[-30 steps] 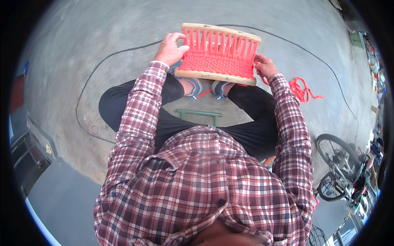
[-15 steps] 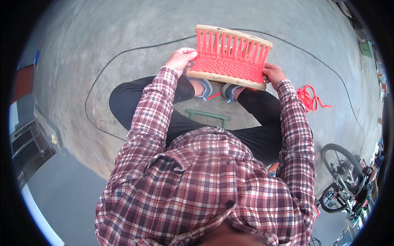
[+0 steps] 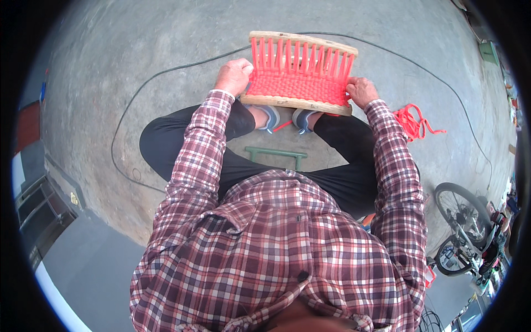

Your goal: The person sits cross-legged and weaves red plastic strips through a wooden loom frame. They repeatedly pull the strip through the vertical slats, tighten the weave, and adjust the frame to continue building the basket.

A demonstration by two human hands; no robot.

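Between my hands is a small stool seat frame with two wooden rails and red cord woven across it. The weave is dense near the rail closest to me; toward the far rail the cords run as separate strands. My left hand is closed on the frame's left side. At the right side, my right hand pinches the red edge near the closer rail. The frame is held above my shoes, and what is beneath it is mostly hidden.
Loose red cord lies in a heap on the concrete floor to the right. A green metal bar stand sits between my legs. A black cable curves around the far side. At the lower right stands a bicycle.
The woven frame has moved a little to the left in the picture, and both hands have gone with it, still gripping its sides.
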